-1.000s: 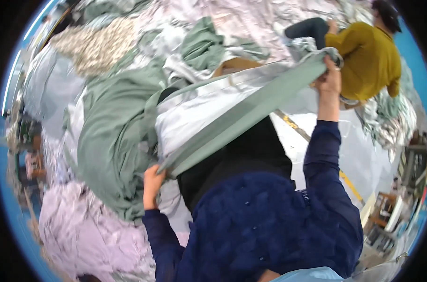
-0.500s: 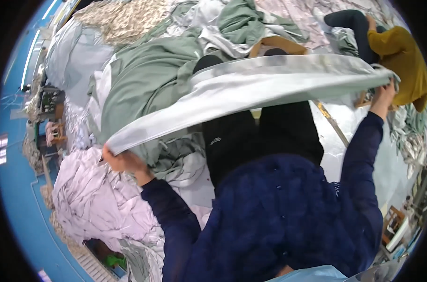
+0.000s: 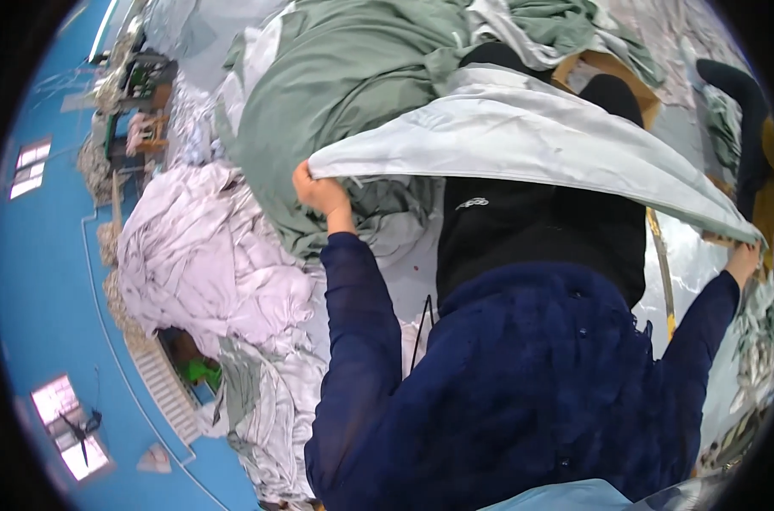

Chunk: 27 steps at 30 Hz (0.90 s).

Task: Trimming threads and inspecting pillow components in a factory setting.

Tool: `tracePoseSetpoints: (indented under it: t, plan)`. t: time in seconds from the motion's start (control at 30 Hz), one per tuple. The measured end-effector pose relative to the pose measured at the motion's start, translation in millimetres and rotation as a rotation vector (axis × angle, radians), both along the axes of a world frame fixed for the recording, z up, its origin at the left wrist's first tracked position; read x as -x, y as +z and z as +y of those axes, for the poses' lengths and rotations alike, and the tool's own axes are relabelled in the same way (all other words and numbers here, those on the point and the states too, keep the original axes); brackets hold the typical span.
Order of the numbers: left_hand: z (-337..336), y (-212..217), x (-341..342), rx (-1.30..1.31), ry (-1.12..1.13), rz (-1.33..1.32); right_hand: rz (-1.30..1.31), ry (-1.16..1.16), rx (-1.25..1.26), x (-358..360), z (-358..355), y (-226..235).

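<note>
A long piece of white cloth (image 3: 489, 128), with a pale green edge, is stretched across in front of my legs. My left hand (image 3: 323, 192) is closed around its left corner. At the far right my right hand (image 3: 745, 255) grips the opposite end, close to the picture's rim. Between the two hands the cloth billows upward and covers part of my black trousers. Just beyond my left hand lies a big heap of green fabric (image 3: 336, 85).
To the left sits a pile of pale pink fabric (image 3: 204, 247), with white and green cloth (image 3: 276, 392) below it. A cardboard box (image 3: 647, 94) stands by my feet. At the right rim another person's dark-clad leg (image 3: 740, 111) shows. Wooden stools (image 3: 152, 132) stand farther left.
The view has shifted, so the surroundings sit farther right. My left hand has risen with its corner, while my right hand has lowered; the cloth now slopes down to the right.
</note>
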<state>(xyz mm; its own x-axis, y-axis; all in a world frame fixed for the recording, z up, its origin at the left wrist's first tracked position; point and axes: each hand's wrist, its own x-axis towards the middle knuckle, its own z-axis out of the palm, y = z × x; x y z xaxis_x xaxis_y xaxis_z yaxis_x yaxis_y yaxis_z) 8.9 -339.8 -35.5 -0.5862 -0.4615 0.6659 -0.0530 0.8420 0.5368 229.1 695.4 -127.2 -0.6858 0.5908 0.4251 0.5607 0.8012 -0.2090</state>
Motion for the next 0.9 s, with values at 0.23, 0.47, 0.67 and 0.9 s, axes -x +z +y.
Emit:
tracePoseSetpoints:
  t: [0.23, 0.47, 0.67, 0.9]
  plan:
    - [-21, -1, 4, -0.05, 0.082, -0.067, -0.139, 0.006, -0.19, -3, 20, -8]
    - [-51, -26, 5, -0.239, 0.117, -0.121, 0.052, -0.206, 0.064, 8, -41, 35]
    - [-48, 104, -21, -0.1, 0.149, 0.011, 0.142, 0.113, -0.006, 23, -27, 53]
    - [104, 232, -47, 0.017, -2.078, -1.032, 0.513, 0.077, 0.114, 66, -36, 162]
